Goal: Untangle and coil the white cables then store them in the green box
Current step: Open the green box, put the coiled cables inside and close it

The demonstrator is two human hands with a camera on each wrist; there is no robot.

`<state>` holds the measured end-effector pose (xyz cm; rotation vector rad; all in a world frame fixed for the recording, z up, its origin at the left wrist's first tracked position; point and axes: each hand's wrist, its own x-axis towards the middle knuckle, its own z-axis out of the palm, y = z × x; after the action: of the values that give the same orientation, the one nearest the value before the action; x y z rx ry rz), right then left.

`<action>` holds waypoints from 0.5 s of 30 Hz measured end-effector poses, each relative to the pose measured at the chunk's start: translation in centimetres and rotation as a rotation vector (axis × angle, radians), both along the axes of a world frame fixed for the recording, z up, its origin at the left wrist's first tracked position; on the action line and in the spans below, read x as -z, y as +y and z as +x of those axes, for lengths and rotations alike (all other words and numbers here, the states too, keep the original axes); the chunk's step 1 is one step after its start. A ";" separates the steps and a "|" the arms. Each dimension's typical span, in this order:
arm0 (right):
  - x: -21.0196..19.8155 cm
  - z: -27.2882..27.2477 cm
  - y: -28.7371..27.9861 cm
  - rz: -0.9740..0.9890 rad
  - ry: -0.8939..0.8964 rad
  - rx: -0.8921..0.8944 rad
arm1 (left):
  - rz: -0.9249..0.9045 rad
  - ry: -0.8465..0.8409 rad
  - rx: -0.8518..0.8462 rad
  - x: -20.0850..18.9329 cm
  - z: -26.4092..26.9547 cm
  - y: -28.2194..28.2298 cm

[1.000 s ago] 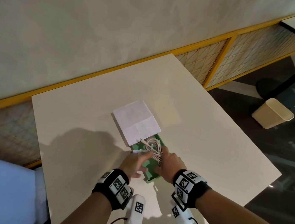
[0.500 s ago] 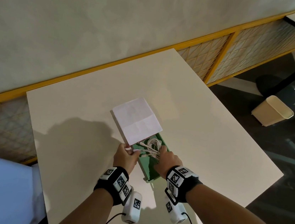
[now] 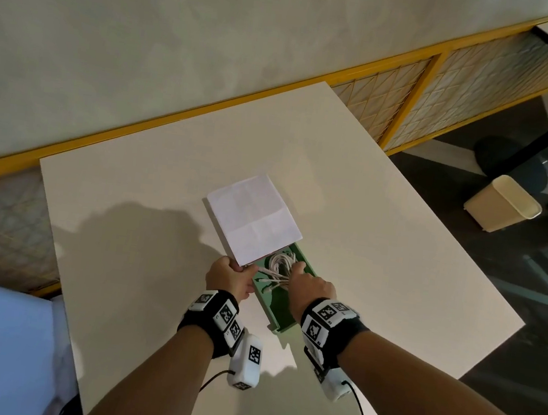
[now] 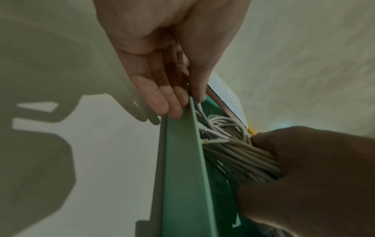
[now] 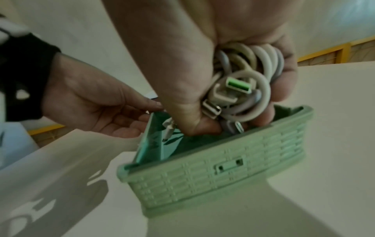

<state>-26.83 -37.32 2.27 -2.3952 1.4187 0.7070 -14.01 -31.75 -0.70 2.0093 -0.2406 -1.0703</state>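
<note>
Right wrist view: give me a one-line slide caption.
Right hand grips coiled white cables in the green box while the left hand pinches its side wall.

The box (image 3: 278, 313) is sitting on the table (image 3: 397, 257) before me, the cables (image 3: 279, 264) lying in it under my right hand (image 3: 309, 286), my left hand (image 3: 229, 279) pinching its left wall.

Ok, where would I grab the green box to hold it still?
I'd pinch the long left wall of the box from above, thumb inside, fingers outside, like the left hand does. The top is open and that wall is thin and straight. The right hand fills the middle with cables.
</note>
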 end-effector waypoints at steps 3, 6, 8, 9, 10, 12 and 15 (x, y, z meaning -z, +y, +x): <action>0.5 0.0 0.2 -0.022 -0.019 0.017 | -0.016 0.014 -0.016 0.2 -0.1 -0.1; 1.0 0.4 0.2 -0.017 -0.025 0.045 | -0.036 0.035 -0.032 0.4 -0.1 -0.1; 1.2 0.6 0.0 0.004 -0.047 0.092 | -0.050 0.039 -0.030 0.6 -0.1 0.0; 1.3 0.6 -0.1 0.019 -0.069 0.121 | -0.054 0.040 -0.028 0.7 -0.1 0.0; 1.3 0.6 -0.1 0.035 -0.093 0.145 | -0.056 0.044 -0.026 0.7 -0.1 0.0; 1.2 0.4 -0.1 0.057 -0.132 0.163 | -0.053 0.053 -0.024 0.7 0.0 -0.1; 0.7 0.0 -0.1 0.086 -0.164 0.148 | -0.052 0.070 -0.028 0.7 0.0 -0.1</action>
<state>-26.87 -37.44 1.52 -2.2014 1.4482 0.5114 -14.01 -31.86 -1.43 1.9201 -0.2013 -1.1032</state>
